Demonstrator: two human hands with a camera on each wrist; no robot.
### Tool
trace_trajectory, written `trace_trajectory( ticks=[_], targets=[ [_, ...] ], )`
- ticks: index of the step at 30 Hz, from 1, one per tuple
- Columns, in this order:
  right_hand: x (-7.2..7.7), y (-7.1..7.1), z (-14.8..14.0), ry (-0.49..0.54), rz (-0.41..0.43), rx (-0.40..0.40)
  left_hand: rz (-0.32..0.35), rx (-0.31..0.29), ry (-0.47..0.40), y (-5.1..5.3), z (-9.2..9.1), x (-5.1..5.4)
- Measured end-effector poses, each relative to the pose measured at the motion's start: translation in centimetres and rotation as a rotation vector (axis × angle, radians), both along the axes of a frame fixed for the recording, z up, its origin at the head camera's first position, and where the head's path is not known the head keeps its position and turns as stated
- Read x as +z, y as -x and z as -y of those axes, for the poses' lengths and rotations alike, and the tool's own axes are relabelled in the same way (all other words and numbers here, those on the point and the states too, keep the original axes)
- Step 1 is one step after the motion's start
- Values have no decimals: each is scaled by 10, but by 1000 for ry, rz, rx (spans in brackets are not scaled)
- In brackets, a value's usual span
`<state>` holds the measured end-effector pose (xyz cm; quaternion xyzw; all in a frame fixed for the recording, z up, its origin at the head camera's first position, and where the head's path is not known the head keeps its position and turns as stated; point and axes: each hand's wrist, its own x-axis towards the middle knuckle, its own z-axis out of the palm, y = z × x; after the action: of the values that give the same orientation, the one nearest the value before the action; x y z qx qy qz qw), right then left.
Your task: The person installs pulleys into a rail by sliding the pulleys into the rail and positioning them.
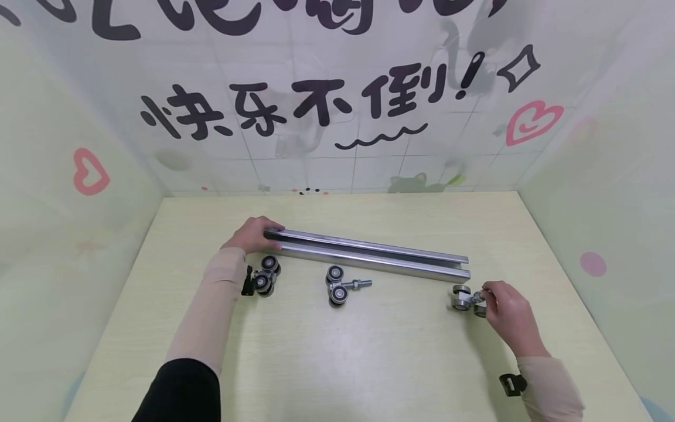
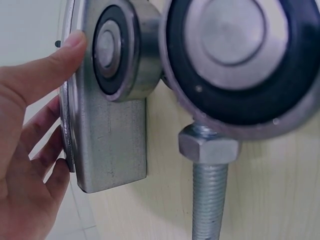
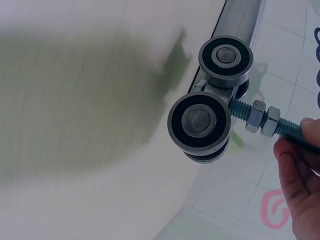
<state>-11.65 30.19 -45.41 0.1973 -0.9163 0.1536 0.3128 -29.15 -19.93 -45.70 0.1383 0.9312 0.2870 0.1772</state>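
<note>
hands well apart: your left hand point(image 1: 253, 235) is clamped on the left end of the rail point(image 1: 369, 261), lying across the table point(image 1: 401, 351), and your right hand point(image 1: 508, 310) pinches the bolt point(image 3: 290, 131) of a trolley point(image 3: 199, 120), near the rail's right end. hard to tell whether its wheels clear the table. that trolley looks all steel: small, weighty, stiff, hardly fragile. the wheels should roll freely, so they'd make a slippery hold; the threads, out beyond the nuts point(image 3: 256, 116), should give you better bite. the rail looks rigid, probably smooth, so keep it by the end and mind those edges!
</note>
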Motion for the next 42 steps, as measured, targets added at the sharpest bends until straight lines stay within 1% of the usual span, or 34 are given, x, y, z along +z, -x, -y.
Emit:
trace_trajectory(
  ticks=[8, 13, 18, 22, 26, 29, 36, 42],
  targets=[
    [2, 1, -11, 15, 58, -73, 9, 10, 4, -2, 0, 2],
    [4, 3, -17, 30, 79, -106, 13, 14, -1, -2, 0, 2],
    [4, 5, -22, 45, 104, -126, 17, 10, -5, -2, -1, 3],
    [3, 9, -26, 57, 125, -140, 22, 15, -3, -2, -2, 5],
    [2, 12, -31, 63, 122, -143, 26, 19, -7, -3, -2, 6],
    [1, 14, -34, 64, 121, -147, 22, 11, -9, -2, -2, 6],
    [5, 15, -37, 76, 171, -176, 28, 16, -12, -2, -1, 5],
    [3, 20, -39, 80, 178, -184, 27, 14, -14, -2, -1, 6]
  ],
)
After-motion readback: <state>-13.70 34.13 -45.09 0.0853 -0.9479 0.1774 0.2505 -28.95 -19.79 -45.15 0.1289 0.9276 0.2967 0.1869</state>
